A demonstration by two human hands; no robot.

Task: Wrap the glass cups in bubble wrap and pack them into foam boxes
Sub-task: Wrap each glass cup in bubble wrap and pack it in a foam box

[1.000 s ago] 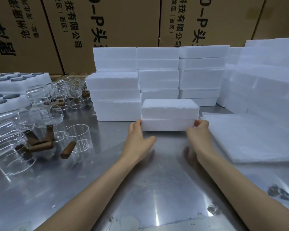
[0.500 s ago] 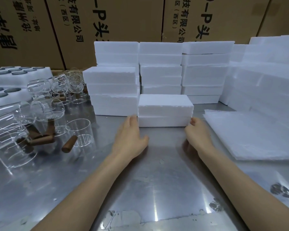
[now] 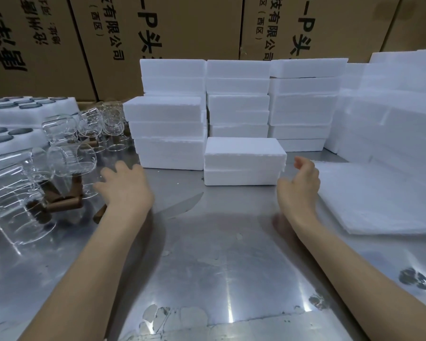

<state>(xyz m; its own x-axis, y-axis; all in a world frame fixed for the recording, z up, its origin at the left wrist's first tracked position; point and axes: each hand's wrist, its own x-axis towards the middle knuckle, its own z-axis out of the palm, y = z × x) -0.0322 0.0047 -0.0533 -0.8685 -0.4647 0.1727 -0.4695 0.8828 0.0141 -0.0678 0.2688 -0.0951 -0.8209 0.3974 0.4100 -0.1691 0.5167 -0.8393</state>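
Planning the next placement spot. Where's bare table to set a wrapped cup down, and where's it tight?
Free: the metal table between the two forearms, in front of the closed foam box. Crowded: left, where the glass cups lie jumbled by the left hand; right, where the bubble wrap sheets lie beside the right hand; the back is walled by foam box stacks.

Between the left hand (image 3: 123,190) and the right hand (image 3: 299,185), just beyond both, a foam box (image 3: 244,161) sits on the table (image 3: 219,267). Stacked boxes (image 3: 239,99) stand behind it. Glass cups (image 3: 67,158) lie left of the left hand, perhaps touching its fingertips. Bubble wrap sheets (image 3: 379,198) lie right of the right hand.
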